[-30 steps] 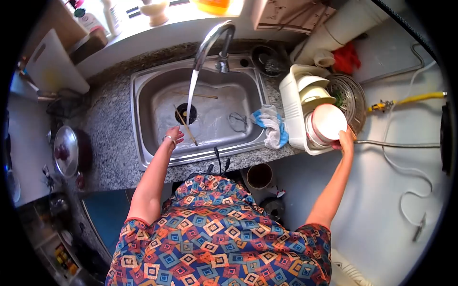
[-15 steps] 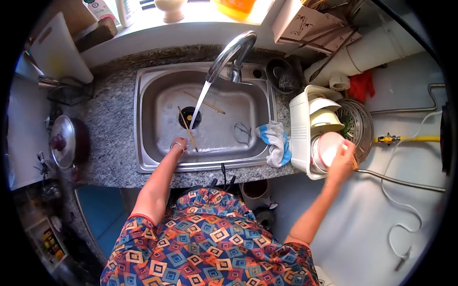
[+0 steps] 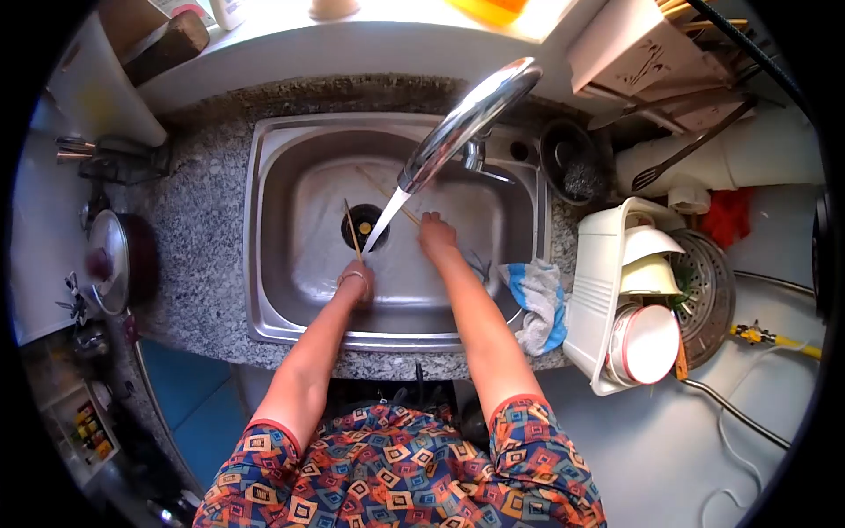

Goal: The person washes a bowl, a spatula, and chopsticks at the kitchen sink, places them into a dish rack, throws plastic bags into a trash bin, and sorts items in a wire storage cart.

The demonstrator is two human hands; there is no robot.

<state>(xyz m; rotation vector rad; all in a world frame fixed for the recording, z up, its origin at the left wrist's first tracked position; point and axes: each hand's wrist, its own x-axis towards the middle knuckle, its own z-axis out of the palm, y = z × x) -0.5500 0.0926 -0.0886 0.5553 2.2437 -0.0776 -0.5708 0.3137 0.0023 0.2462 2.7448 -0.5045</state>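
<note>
Both of my hands are down in the steel sink. My left hand is closed on the near end of a chopstick, which points away past the drain. My right hand has its fingers closed at the right end of a second chopstick, lying slanted behind the water stream. Its fingertips are partly hidden. Water runs from the curved faucet between the two hands.
Right of the sink, a blue-and-white cloth hangs over the edge. A white dish rack holds bowls, including a red-rimmed bowl. A black dish with a scouring pad sits behind it. A lidded pot stands at left.
My right hand has left the red-rimmed bowl in the rack and come into the sink at the second chopstick. My left hand has moved slightly right, onto the first chopstick's end.
</note>
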